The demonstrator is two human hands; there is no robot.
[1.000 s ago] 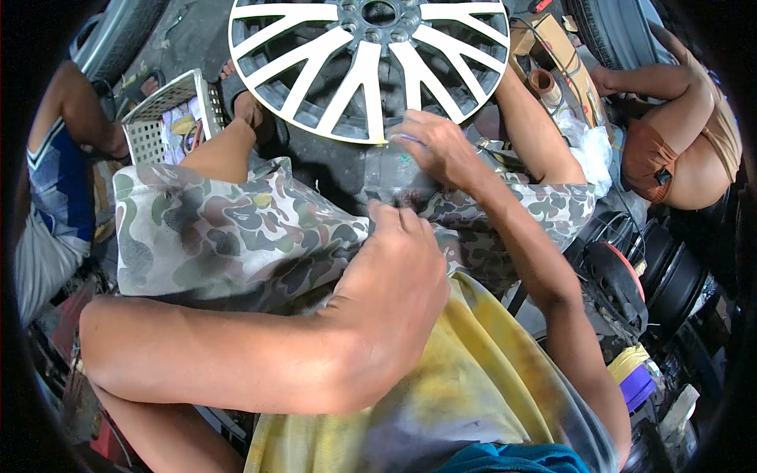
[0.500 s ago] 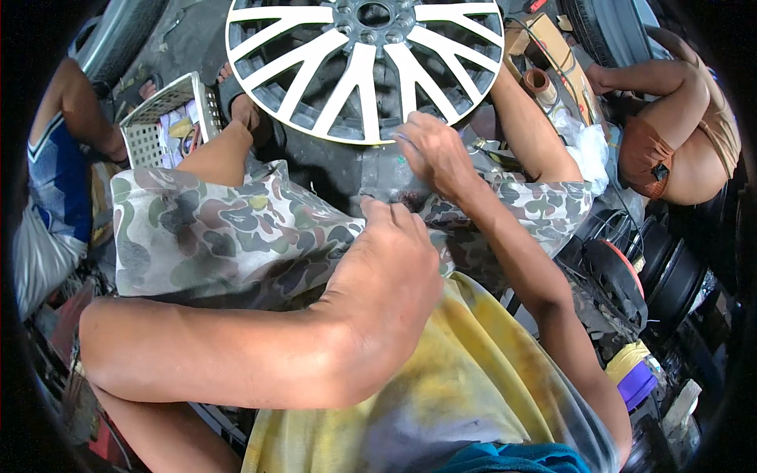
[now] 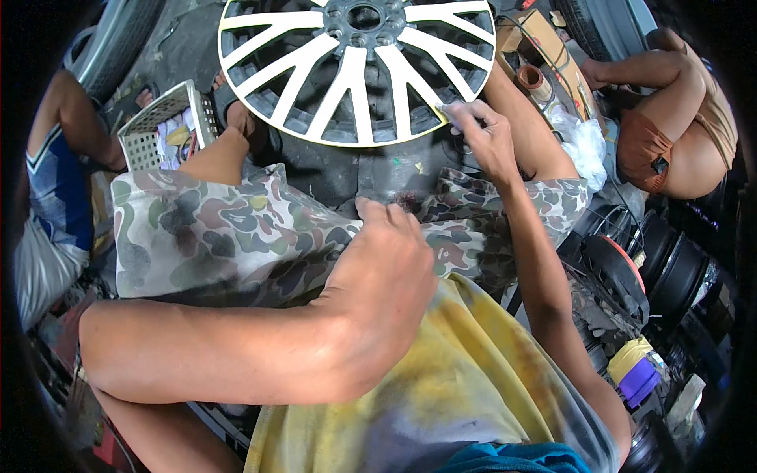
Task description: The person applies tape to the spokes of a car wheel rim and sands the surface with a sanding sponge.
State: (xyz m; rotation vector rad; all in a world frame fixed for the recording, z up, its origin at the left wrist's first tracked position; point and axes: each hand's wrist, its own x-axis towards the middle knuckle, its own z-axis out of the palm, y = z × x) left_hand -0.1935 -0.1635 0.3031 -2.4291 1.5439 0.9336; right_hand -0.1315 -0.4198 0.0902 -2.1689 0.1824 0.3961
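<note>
A multi-spoke car wheel rim (image 3: 356,98) with white spoke faces and a dark centre lies in front of me. A narrow yellow edging (image 3: 386,145) runs along its near outer lip. My right hand (image 3: 485,138) is at the lip's near right, thumb and fingers bent in a pinch by a spoke end, with a bit of yellow beside the fingertips. What the pinch holds is too small to make out. Close to my body, my left hand (image 3: 386,260) is bent at the wrist over my lap, fingers curled down together. Its fingertips and anything in them are hidden.
To the left stands a white plastic basket (image 3: 169,130) with odds and ends. On the right are a cardboard box (image 3: 544,59), a brown tube roll (image 3: 535,81) and a clear plastic bag (image 3: 579,146). Other people sit at both sides. Dark wheels (image 3: 670,264) lie lower right.
My right hand has moved right and slightly up along the wheel's lip, its fingers now at a spoke end. The wheel appears slightly further left. My left hand has stayed nearly still.
</note>
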